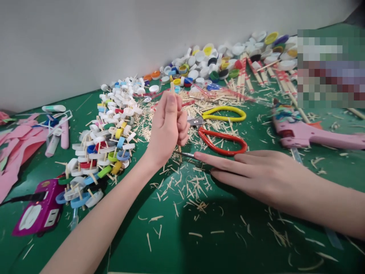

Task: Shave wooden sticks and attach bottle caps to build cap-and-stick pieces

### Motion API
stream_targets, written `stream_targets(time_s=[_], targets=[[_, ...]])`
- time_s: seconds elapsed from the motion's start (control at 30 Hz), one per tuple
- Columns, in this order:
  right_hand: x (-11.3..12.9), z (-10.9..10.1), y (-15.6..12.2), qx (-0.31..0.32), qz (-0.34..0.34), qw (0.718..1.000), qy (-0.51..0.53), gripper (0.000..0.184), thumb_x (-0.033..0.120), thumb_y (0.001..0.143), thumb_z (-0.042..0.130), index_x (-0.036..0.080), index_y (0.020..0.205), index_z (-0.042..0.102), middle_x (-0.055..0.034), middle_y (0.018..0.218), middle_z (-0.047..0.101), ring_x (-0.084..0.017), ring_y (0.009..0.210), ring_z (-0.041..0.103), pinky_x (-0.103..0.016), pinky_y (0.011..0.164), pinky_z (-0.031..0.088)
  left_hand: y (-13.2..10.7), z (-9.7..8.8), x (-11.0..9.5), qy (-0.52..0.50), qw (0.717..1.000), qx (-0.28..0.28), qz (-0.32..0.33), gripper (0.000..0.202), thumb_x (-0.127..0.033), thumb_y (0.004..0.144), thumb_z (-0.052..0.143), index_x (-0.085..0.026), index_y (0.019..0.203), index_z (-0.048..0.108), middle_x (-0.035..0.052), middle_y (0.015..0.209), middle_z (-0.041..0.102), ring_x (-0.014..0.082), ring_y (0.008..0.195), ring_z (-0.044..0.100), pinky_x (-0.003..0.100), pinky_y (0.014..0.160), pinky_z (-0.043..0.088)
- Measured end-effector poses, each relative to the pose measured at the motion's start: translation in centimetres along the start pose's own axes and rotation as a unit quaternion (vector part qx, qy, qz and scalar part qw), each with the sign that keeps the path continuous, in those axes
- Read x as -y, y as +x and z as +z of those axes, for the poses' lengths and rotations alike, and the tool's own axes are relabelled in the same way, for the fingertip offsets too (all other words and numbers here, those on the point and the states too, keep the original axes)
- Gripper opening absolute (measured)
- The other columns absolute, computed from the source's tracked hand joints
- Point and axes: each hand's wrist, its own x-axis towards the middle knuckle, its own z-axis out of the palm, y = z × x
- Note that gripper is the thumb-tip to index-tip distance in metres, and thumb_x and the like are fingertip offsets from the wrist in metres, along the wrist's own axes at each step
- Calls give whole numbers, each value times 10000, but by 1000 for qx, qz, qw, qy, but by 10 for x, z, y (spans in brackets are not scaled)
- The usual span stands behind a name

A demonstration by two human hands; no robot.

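My left hand point(170, 120) is closed in a fist around a thin wooden stick point(172, 87), which stands upright with its top above the thumb and its lower end below the fist. My right hand point(265, 171) grips a thin metal blade point(186, 155), index finger stretched along it; its handle is hidden under the palm. The blade's tip meets the stick near its lower end. Wood shavings point(196, 186) lie around and under both hands. Just beyond the right hand are scissors with one yellow handle point(225, 113) and one red handle point(222, 142).
Bottle caps threaded on sticks point(99, 148) are heaped at left, with loose bottle caps point(199, 62) along the wall. A magenta power socket point(40, 213) and pink strips point(23, 140) lie left. A pink glue gun point(310, 135) and red-wrapped sticks point(242, 74) lie right. The upper right is pixelated.
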Motion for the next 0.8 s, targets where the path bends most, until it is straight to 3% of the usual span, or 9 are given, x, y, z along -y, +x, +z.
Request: stream_targets(time_s=[0.33,0.6,0.8], targets=[[-3,-5,-1,45,-9,998,49,289,104,910,320,235,853,572,50,1562,228,-121,560,555,-350,471,402,1,-1,1,13,999,35,15,288,-473,940,454,-239,774,426,-71,500,338,57,365,247,198,359,217],[-3,-16,2,83,-16,995,53,326,39,874,322,213,856,597,1,1547,277,-111,528,528,-326,481,394,-3,5,-4,-24,999,-7,-41,219,-418,951,451,-243,830,505,-50,527,425,57,366,255,204,363,204],[0,-21,-4,102,1,992,74,301,21,823,342,221,829,568,4,1546,276,-125,524,548,-334,470,391,-5,7,-4,-5,1000,12,-28,228,-407,954,441,-237,816,505,-46,513,390,65,366,303,212,367,232]])
